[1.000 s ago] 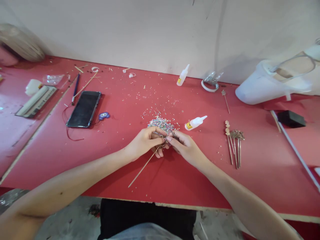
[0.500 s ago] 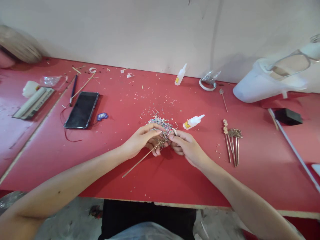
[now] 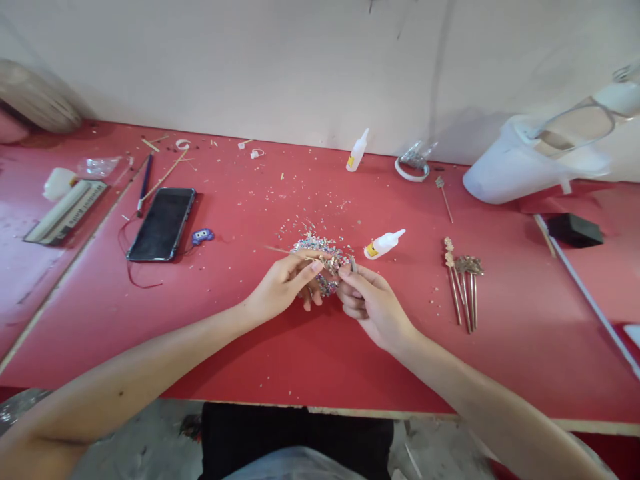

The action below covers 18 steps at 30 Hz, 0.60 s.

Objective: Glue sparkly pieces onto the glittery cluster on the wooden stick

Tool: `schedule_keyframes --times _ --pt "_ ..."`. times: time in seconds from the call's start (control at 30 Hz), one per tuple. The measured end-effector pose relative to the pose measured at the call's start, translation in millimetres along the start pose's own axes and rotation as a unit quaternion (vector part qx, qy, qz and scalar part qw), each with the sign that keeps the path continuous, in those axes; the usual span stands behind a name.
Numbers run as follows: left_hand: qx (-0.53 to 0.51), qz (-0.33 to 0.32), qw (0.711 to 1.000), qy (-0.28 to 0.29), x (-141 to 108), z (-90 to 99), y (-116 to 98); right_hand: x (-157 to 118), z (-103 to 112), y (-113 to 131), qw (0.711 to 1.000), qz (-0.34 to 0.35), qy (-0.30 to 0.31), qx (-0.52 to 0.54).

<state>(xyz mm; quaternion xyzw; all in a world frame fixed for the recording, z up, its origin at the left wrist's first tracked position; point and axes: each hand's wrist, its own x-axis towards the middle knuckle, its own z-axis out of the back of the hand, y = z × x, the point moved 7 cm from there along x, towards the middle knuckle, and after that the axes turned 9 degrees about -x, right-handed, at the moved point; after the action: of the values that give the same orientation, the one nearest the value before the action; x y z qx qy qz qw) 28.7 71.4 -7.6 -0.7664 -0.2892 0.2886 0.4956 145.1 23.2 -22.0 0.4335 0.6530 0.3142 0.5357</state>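
Observation:
My left hand [image 3: 287,280] pinches a gold-coloured hair stick between thumb and index finger. The stick's ornate head [image 3: 331,265] lies between my two hands, and its thin shaft points left, blurred. My right hand [image 3: 370,293] is closed, with thumb and index fingertips pressed together right beside the head. A small grey strip [image 3: 353,264] shows at those right fingers; what it belongs to is hidden. Under and behind both hands lies a pile of glittery rhinestones [image 3: 313,243]. Close to the right hand, a white glue bottle [image 3: 384,245] with a yellow label lies tilted.
A second glue bottle [image 3: 357,151] stands near the wall. Several hair sticks [image 3: 467,287] lie at right, with a white bucket [image 3: 500,163] and a black block [image 3: 575,230] beyond. To the left are a phone [image 3: 161,225], a pencil-like tool [image 3: 145,183] and a knife packet [image 3: 65,212].
The hair stick has been turned: its shaft pointed down and left towards me, and now points left and slightly away. Its ornate head has moved up between my fingertips.

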Motion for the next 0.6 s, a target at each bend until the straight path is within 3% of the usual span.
schedule_keyframes --times 0.17,0.33,0.6 --pt "0.013 -0.002 0.999 -0.039 1.3 9.5 2.2 -5.1 -11.2 -7.4 0.998 -0.017 0.043 -0.040" --pt "0.060 -0.012 0.997 -0.050 1.8 16.7 -3.8 -7.3 -20.2 -10.6 0.979 0.003 0.115 -0.166" --pt "0.067 -0.004 0.997 -0.032 7.1 23.6 -8.6 3.2 2.6 7.6 0.939 0.118 0.019 -0.322"
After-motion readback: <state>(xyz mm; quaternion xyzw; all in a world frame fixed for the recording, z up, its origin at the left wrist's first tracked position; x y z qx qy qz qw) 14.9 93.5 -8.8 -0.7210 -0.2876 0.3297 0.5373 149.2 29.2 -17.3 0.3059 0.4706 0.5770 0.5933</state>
